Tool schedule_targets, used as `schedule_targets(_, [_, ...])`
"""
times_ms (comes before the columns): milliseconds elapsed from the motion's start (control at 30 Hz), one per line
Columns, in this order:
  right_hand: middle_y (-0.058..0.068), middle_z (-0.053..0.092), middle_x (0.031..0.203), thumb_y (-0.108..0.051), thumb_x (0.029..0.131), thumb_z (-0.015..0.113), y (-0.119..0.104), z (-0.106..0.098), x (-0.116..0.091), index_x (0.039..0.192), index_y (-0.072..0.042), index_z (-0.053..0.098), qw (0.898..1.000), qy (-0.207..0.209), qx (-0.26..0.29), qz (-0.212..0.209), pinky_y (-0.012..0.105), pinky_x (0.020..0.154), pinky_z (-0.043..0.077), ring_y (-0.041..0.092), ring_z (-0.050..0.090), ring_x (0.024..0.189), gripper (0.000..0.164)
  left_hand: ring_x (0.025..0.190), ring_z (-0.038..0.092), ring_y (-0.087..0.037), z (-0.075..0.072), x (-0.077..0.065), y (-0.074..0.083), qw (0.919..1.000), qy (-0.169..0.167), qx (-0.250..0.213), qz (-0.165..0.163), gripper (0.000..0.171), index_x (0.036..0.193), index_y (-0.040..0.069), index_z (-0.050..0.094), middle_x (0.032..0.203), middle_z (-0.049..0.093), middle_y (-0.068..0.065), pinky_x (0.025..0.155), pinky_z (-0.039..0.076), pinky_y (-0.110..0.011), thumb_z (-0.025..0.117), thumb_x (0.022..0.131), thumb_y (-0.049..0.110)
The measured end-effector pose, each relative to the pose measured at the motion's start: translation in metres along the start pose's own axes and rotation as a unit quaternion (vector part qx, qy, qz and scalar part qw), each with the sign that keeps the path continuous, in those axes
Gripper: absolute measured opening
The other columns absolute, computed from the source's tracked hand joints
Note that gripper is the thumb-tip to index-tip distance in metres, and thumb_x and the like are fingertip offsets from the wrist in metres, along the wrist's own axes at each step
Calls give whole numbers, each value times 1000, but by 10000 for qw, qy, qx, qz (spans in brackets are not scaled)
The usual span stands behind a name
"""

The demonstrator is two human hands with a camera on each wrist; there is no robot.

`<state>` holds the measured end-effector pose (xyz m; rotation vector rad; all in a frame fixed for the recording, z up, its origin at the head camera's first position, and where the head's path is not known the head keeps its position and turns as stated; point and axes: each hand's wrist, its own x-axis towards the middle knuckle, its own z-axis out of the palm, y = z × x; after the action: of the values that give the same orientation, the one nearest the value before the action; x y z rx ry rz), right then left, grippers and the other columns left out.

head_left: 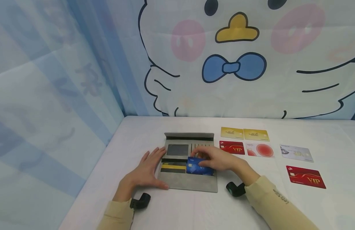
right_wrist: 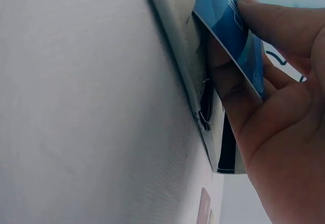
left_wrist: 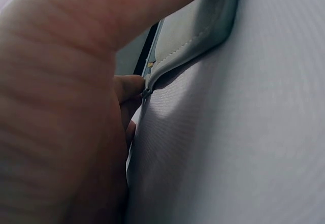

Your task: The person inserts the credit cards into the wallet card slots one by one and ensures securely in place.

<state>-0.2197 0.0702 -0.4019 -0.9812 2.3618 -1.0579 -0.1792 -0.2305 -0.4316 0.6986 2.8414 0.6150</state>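
Observation:
A grey wallet point(head_left: 192, 186) lies spread open on the white table, with a clear window point(head_left: 177, 149) and slots on its far half. My left hand point(head_left: 147, 174) rests along its left edge, fingers extended and thumb by the near left corner. Between the thumb and fingers of my right hand point(head_left: 219, 158) is a blue bank card point(head_left: 197, 166), pinched over the right side of the wallet's near pocket. In the right wrist view the blue card point(right_wrist: 226, 23) stands tilted, with fingers behind it. A yellow-striped card point(head_left: 174, 167) sits in the left pocket.
Right of the wallet lie two gold cards point(head_left: 244, 134), a red VIP card point(head_left: 232, 147) and a white card with a red circle point(head_left: 260, 149). Farther right are a silver card point(head_left: 296, 153) and another red VIP card point(head_left: 305, 177). A printed curtain point(head_left: 192, 92) hangs behind the table.

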Motion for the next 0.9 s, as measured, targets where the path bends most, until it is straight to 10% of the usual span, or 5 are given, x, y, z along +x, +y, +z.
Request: schedule_targets(900, [-9,60,95,-10,86,67,-10,12,-4,106,-18,65,9974,307,-599,266,31,78,49,12,54,83,22,141,4,-17,0,-1,-1,9999,34,106,16,124,149,13,20,154,17,0,112,-2,-43,69,54,75])
